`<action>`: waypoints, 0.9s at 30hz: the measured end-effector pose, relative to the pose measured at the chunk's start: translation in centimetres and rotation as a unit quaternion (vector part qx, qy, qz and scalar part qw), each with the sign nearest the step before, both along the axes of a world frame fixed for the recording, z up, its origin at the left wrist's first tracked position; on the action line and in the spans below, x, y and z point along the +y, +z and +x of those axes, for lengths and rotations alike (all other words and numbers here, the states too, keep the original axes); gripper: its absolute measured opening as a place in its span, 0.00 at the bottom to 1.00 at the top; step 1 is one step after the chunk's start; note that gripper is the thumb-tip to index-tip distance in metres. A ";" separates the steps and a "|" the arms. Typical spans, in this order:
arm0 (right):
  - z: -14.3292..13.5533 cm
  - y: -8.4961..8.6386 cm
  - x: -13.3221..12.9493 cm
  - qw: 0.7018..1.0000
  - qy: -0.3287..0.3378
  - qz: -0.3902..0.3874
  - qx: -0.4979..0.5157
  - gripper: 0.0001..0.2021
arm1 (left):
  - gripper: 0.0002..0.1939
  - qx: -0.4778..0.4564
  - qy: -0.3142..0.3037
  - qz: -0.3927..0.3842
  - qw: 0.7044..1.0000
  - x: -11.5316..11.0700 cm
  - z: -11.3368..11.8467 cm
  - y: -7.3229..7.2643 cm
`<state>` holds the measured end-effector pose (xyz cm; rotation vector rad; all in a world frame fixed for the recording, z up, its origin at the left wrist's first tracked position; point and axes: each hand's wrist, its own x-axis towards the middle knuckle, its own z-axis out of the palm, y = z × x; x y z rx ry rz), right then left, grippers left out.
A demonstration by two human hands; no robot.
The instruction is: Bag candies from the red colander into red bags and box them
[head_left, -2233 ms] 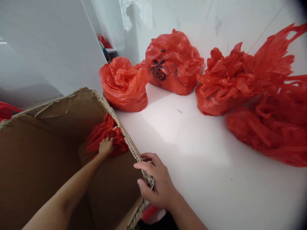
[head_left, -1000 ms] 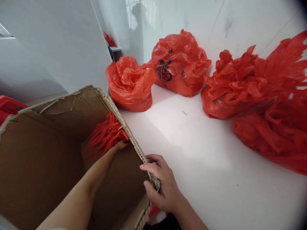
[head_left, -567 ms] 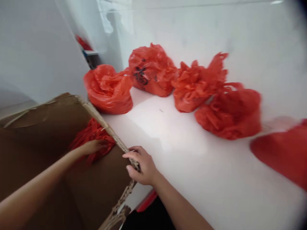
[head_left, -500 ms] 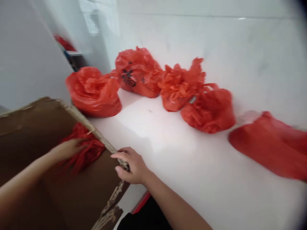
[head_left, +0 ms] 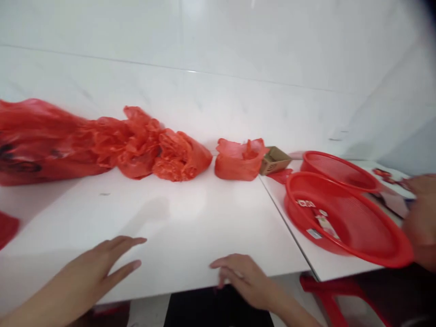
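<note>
Over the front part of the white table (head_left: 204,227), my left hand (head_left: 97,268) reaches in from the lower left. Its fingers are stretched out, thumb apart, and nothing is in it. My right hand (head_left: 243,277) is at the table's front edge, fingers loosely bent and apart, also holding nothing. Beyond both hands, along the wall, stand several red plastic bags: a large one with black print (head_left: 44,145), a crumpled bag (head_left: 136,150), another gathered bag (head_left: 184,154) and a smaller bag with its mouth open (head_left: 238,161). What the bags contain is hidden.
A small cardboard box (head_left: 274,159) sits beside the smaller bag. On the adjoining table, a red plastic basin (head_left: 368,227) holds small packets, with a red basket (head_left: 337,170) behind it. Another person's arm (head_left: 424,222) is at the right edge. A red stool (head_left: 332,299) stands below.
The view has swung right, and the large cardboard box is out of sight. My right hand has let go of its edge; my left hand has come away from the crumpled red plastic inside it.
</note>
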<state>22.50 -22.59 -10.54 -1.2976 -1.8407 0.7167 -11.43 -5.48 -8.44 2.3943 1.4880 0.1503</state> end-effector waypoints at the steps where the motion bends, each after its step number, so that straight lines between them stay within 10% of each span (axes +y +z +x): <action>1: 2.9 0.5 -2.2 0.998 -0.058 -0.003 0.007 0.16 | 0.26 0.007 -0.053 -0.018 0.998 0.0 1.9 0.1; 7: 15.7 4.9 -12.2 0.890 -0.453 0.041 -0.015 0.19 | 0.26 0.041 -0.215 -0.101 0.970 -0.3 11.1 2.3; 10: 17.5 7.0 -12.1 0.863 -0.499 0.071 0.025 0.18 | 0.26 0.038 -0.249 -0.138 0.958 -0.4 14.9 3.8; 17: 13.7 10.4 3.9 0.951 -0.271 0.149 -0.008 0.12 | 0.27 0.001 -0.254 -0.200 0.946 0.4 20.9 4.3; 22: 15.1 12.0 18.8 0.921 -0.335 0.059 -0.191 0.19 | 0.27 -0.004 -0.284 -0.198 0.938 -1.2 23.7 4.1; 27: 17.5 9.0 23.7 0.905 -0.336 -0.050 -0.257 0.17 | 0.32 -0.017 -0.285 -0.180 0.941 -0.5 26.6 1.1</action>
